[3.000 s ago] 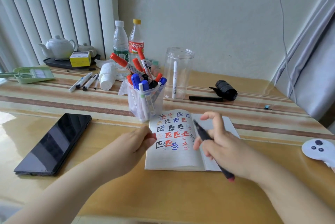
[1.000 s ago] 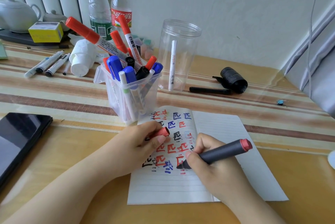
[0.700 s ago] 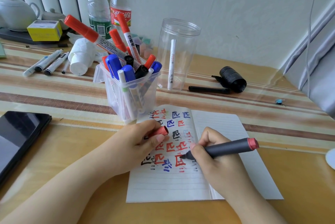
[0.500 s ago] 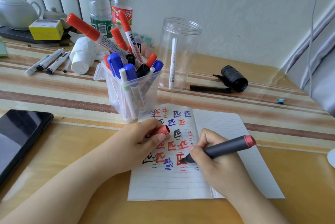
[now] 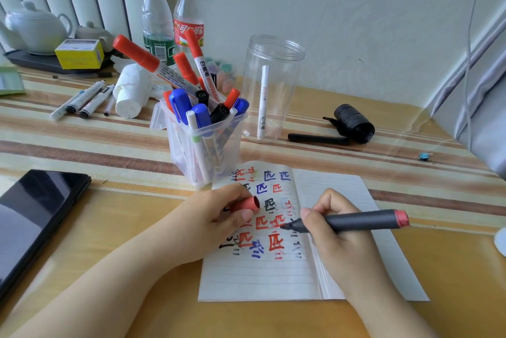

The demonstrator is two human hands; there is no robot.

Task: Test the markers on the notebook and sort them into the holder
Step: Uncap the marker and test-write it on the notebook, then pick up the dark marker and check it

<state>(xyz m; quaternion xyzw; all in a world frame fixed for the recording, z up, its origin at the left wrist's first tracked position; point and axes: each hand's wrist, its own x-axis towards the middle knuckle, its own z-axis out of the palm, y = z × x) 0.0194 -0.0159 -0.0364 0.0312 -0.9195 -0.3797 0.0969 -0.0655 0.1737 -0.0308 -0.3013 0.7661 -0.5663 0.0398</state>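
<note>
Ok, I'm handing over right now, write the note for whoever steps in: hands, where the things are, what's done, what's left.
Right hand grips the dark marker, red end cap up, tip at the left page of the notebook among red marks.
Left hand holds its red cap and rests on the page.
Square holder behind the notebook is crowded with red, blue and black markers; the tall clear jar holds one white pen.
Done: many red, blue and black test marks.
Left: recap this marker and sort it. The loose pens far left and the black pen by the jar look unsorted.
</note>
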